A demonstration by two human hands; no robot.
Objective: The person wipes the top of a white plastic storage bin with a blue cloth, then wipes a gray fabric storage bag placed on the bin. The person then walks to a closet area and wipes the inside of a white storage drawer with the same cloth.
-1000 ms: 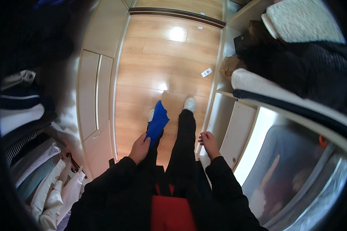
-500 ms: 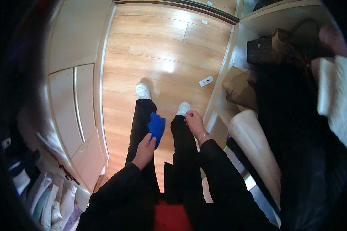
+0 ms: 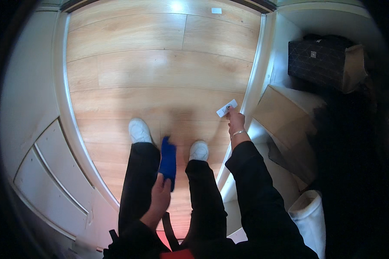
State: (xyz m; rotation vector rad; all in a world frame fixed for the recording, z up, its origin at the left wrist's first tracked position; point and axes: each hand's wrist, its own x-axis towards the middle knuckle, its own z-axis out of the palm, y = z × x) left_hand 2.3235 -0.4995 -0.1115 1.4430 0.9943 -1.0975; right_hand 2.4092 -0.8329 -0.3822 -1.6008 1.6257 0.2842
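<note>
My left hand (image 3: pixel 159 196) is closed on a blue cloth (image 3: pixel 168 162), which hangs between my legs above the floor. Down at the right, my right hand (image 3: pixel 236 120) reaches to a flat white rectangular item (image 3: pixel 223 111) with a dark round spot, near the cabinet's base. A stretched finger overlaps its right part; whether it touches the item I cannot tell. The other fingers are partly hidden.
Wood flooring (image 3: pixel 129 69) runs between a pale panelled door (image 3: pixel 52 172) and an open cabinet. In the cabinet are a dark quilted box bag (image 3: pixel 313 62), a brown cardboard box (image 3: pixel 285 116) and a white boot-like item (image 3: pixel 311 220). A white card (image 3: pixel 216 11) lies farther off.
My right hand has reached forward and down to the white item. My left hand still holds the blue cloth, now lower. The view has dropped closer to the floor.
</note>
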